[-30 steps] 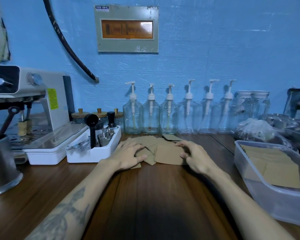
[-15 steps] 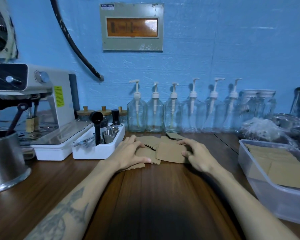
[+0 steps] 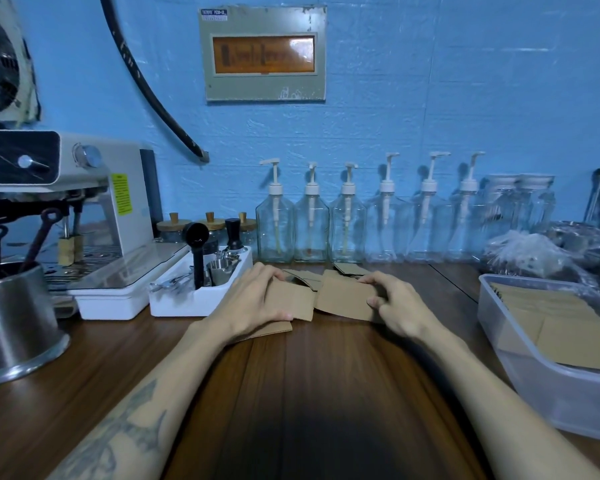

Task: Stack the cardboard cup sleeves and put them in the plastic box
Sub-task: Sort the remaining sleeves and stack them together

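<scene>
From the head camera we see a wooden bench [image 3: 312, 393] running back to a blue wall. At its left edge stands a steel pot [image 3: 14, 320], and behind that an espresso machine [image 3: 84, 209] on its white drip base. Just right of the machine sits a white tray [image 3: 187, 299] of barista tools, close beside our left hand. Along the back edge runs a row of clear pump bottles [image 3: 347, 223], with small wooden-lidded jars [image 3: 210, 226] to their left. At the right edge lies the plastic box [image 3: 548, 358], already holding flat cardboard sleeves [image 3: 568, 327]; crumpled plastic bags [image 3: 527, 251] lie behind it.

The loose cardboard cup sleeves [image 3: 343, 296] lie overlapping in the middle of the bench, toward the back, well apart from the box. Nothing stands between them and it.

Our left hand [image 3: 253, 299] rests flat on the left part of the pile, fingers relaxed and spread, thumb along the near edge. Our right hand [image 3: 392, 303] grips the right edge of one sleeve, fingers curled over the top and thumb tucked beneath.
</scene>
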The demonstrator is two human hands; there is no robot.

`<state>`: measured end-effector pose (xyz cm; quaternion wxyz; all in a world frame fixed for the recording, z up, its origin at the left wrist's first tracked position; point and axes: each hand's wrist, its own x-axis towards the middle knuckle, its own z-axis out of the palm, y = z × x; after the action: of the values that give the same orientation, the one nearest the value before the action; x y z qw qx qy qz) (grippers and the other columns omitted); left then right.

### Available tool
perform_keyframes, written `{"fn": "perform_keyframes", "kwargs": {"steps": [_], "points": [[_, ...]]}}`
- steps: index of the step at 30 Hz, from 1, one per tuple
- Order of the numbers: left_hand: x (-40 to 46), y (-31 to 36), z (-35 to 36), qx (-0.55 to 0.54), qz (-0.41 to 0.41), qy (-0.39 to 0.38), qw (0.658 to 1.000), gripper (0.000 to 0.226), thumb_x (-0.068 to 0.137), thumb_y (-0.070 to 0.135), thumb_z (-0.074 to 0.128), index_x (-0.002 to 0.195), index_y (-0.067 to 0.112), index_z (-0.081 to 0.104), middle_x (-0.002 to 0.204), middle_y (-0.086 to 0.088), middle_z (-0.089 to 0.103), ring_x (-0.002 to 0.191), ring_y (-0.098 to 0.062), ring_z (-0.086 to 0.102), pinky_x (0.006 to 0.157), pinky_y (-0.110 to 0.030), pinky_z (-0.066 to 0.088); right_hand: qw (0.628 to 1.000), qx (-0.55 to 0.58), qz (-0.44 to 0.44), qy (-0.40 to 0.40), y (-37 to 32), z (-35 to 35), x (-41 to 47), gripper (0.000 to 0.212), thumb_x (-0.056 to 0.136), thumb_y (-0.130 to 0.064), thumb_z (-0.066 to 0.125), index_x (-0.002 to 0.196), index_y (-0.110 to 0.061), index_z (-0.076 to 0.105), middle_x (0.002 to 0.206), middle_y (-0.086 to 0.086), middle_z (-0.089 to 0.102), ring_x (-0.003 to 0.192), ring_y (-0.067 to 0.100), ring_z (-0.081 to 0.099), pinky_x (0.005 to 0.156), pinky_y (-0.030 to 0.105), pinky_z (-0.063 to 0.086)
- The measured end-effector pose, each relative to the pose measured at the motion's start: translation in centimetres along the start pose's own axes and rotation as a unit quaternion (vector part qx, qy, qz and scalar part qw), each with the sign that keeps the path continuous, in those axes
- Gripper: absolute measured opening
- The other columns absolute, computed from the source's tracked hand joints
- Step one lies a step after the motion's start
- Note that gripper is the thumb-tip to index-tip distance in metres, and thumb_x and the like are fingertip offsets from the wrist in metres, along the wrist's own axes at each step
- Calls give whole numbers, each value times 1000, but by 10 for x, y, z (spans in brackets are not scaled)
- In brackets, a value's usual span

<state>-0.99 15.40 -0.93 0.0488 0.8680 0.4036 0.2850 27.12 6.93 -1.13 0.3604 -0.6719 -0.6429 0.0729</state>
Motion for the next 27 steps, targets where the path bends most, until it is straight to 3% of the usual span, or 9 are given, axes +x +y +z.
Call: {"fn": "perform_keyframes", "kwargs": {"steps": [4,8,11,14,18,20,22,24,27], "points": [[-8,1,-7,-91,-40,1,995,50,81,21,80,124,26,54,123,1,52,116,-16,49,98,-28,41,1000,3,7,-2,-1,1,-2,41,90,-10,59,118,-40,59,125,-4,62,118,26,54,101,44,44],[-22,-3,-14,-184,-77,26,980,36,82,9,77,110,26,62,119,-1,63,108,-10,55,89,-15,39,1000,17,0,-13,-4,0,-5,39,91,-8,60,120,-34,60,122,-1,62,117,24,54,103,41,42],[-33,-4,-16,-215,-106,39,970,36,81,7,78,109,22,61,110,7,65,90,-4,54,75,-4,39,1000,22,-7,-21,-7,0,-8,41,91,-6,60,123,-31,60,125,0,60,118,23,53,102,37,41],[-39,-3,-15,-249,-136,25,959,40,81,5,78,113,15,56,92,5,66,79,-11,59,65,-7,44,999,27,-9,-26,-9,0,-10,43,90,-4,60,123,-31,60,124,1,59,116,22,52,102,37,42],[-38,-8,-13,-261,-151,27,953,44,79,14,82,114,19,56,96,-12,71,88,-30,67,83,-36,55,999,34,-10,-25,-9,-1,-11,44,90,-3,60,123,-33,61,123,0,60,115,21,53,101,36,43],[-38,-5,-14,-301,-146,45,941,39,81,5,78,111,15,55,97,-7,73,92,-26,68,90,-41,55,999,35,-10,-25,-9,-1,-10,44,90,-3,60,123,-33,61,123,0,60,115,21,53,101,37,43],[-35,-1,-19,-340,-136,89,926,40,82,3,76,111,16,53,96,-6,72,91,-23,67,82,-38,58,999,38,-11,-27,-9,0,-10,44,90,-3,60,123,-33,61,122,-1,60,114,21,53,101,38,44],[-33,7,-26,-388,-123,146,902,41,82,0,75,112,17,51,94,-7,72,85,-21,66,67,-25,54,998,49,-12,-25,-8,1,-10,44,89,-3,61,122,-33,62,120,-1,61,113,21,54,102,41,44],[-30,19,-33,-443,-90,218,865,38,83,-1,74,110,16,55,79,-2,71,76,-15,64,70,-22,51,998,59,-25,-26,-11,2,-11,41,90,-4,62,121,-31,64,117,-1,62,108,19,54,99,36,45]]}}
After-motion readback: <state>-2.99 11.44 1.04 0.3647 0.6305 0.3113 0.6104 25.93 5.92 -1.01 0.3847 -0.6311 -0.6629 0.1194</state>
